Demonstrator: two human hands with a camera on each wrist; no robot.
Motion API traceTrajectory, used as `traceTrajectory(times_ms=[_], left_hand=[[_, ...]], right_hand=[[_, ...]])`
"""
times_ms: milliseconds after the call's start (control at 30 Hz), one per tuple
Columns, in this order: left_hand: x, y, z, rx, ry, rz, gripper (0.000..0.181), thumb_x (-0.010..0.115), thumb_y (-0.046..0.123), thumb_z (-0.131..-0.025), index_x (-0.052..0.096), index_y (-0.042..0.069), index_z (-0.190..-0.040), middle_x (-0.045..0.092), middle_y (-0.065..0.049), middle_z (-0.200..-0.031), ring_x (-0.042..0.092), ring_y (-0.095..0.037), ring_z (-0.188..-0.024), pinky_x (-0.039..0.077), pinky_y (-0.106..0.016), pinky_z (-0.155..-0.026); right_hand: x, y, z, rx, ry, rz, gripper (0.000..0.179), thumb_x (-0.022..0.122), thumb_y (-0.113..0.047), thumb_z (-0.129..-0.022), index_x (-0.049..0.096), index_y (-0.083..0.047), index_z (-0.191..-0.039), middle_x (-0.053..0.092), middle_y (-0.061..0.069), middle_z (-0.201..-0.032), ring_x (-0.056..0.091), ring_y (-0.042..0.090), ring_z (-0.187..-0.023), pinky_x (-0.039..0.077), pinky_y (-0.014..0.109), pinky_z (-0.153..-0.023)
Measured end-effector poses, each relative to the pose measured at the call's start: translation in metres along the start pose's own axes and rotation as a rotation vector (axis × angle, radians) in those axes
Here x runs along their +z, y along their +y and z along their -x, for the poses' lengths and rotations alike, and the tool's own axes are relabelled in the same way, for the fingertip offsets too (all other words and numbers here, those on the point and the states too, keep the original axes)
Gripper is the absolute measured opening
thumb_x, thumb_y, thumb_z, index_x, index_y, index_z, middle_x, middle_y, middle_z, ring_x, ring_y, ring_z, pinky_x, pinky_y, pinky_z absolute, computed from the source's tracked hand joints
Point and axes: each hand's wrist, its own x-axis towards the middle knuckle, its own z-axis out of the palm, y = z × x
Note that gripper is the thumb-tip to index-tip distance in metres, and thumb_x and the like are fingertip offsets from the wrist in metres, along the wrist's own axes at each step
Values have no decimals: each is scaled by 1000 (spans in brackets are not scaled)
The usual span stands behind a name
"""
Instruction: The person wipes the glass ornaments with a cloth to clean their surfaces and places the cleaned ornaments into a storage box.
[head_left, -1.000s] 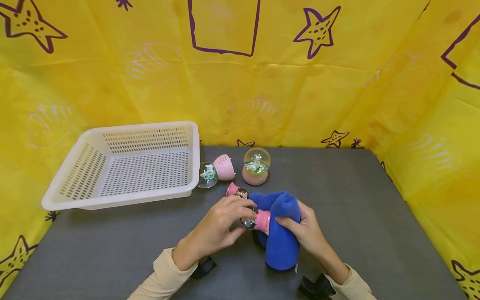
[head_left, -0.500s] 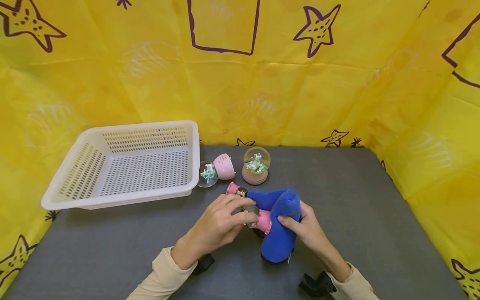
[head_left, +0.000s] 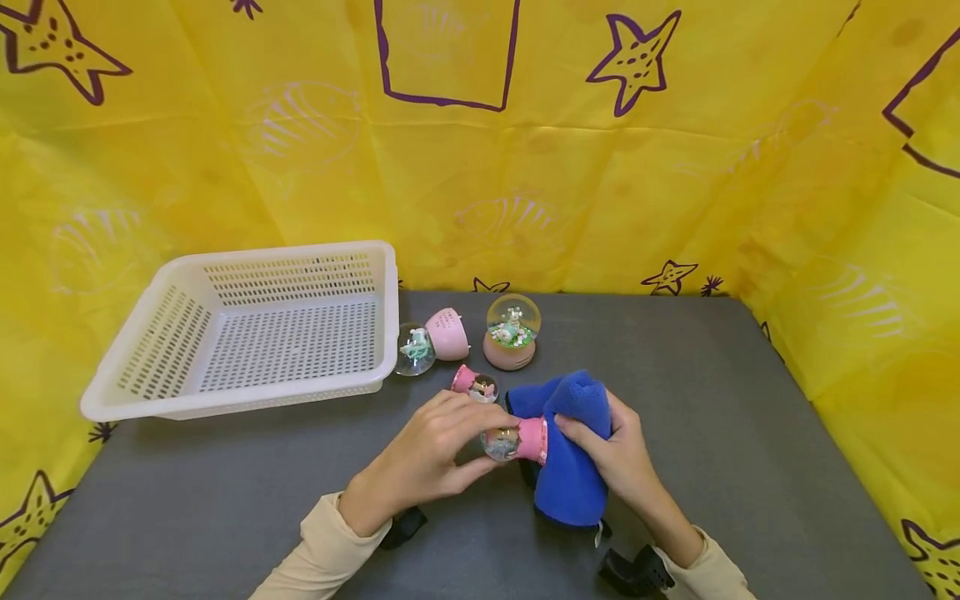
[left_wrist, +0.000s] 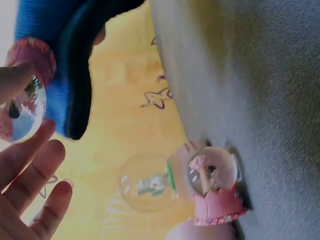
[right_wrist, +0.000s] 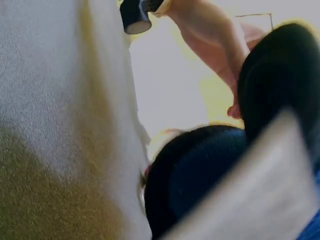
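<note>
My left hand [head_left: 427, 450] pinches the clear ball of a small snow globe [head_left: 532, 440], thumb below and fingers above. The snow globe lies sideways, its pink scalloped base pointing right into a blue cloth [head_left: 572, 492]. Bunched and dark-edged, that cloth is gripped by my right hand [head_left: 626, 454], whose thumb presses on its front by the base. In the left wrist view the globe [left_wrist: 35, 112] shows between the fingers, with the cloth [left_wrist: 62, 107] behind its base. Dark cloth edges [right_wrist: 200, 170] fill much of the right wrist view and hide the snow globe.
A second small pink snow globe [head_left: 465, 379] lies just beyond my left fingers. Farther back, a larger pink one [head_left: 448, 335] lies against a white perforated basket [head_left: 262, 398], and another [head_left: 510, 354] stands upright. Yellow printed fabric [head_left: 480, 183] surrounds the grey tabletop [head_left: 712, 400].
My left fingers have shifted round the ball, which turns in the grip and shows more now. The cloth has been refolded by my right hand, and the snow globe sits slightly farther right.
</note>
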Motion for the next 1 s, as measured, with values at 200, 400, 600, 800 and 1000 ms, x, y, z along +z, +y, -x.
traceTrajectory(times_ms=[200, 400, 600, 800, 1000], left_hand=[[-12, -2, 1, -121, 55, 27, 52, 83, 25, -77, 62, 7, -121, 71, -3, -109, 66, -15, -94, 52, -28, -88], [-27, -4, 3, -269, 93, 70, 48, 74, 26, -84, 55, 2, -122, 70, -6, -110, 65, -13, -92, 52, -25, -86], [-42, -10, 6, -371, 166, 44, 51, 76, 14, -76, 52, 0, -119, 70, -8, -101, 65, -16, -89, 48, -17, -86], [-58, -23, 12, -454, 268, -39, 53, 78, 7, -72, 55, 0, -120, 71, -11, -103, 68, -21, -86, 49, -13, -83], [-76, -44, 22, -548, 319, -101, 52, 80, 3, -74, 55, -4, -120, 69, -14, -103, 69, -28, -84, 46, -7, -84]], right_hand=[[-1, -3, 0, 81, 37, -8, 26, 66, -1, -88, 61, 2, -113, 68, -13, -96, 70, 11, -83, 59, 32, -72], [0, -4, 1, 77, 6, -8, 24, 67, -3, -89, 62, 2, -111, 68, -10, -96, 70, 12, -82, 59, 32, -72], [2, -3, 0, 51, -12, -7, 23, 68, -2, -88, 63, 1, -110, 68, -9, -94, 69, 11, -81, 58, 32, -71], [3, -1, 0, 49, -26, -11, 22, 68, -3, -89, 63, 1, -110, 69, -9, -95, 69, 12, -81, 59, 32, -71], [2, -1, -3, 60, -23, -6, 23, 68, -5, -89, 64, 0, -111, 69, -7, -95, 69, 12, -82, 59, 32, -71]])
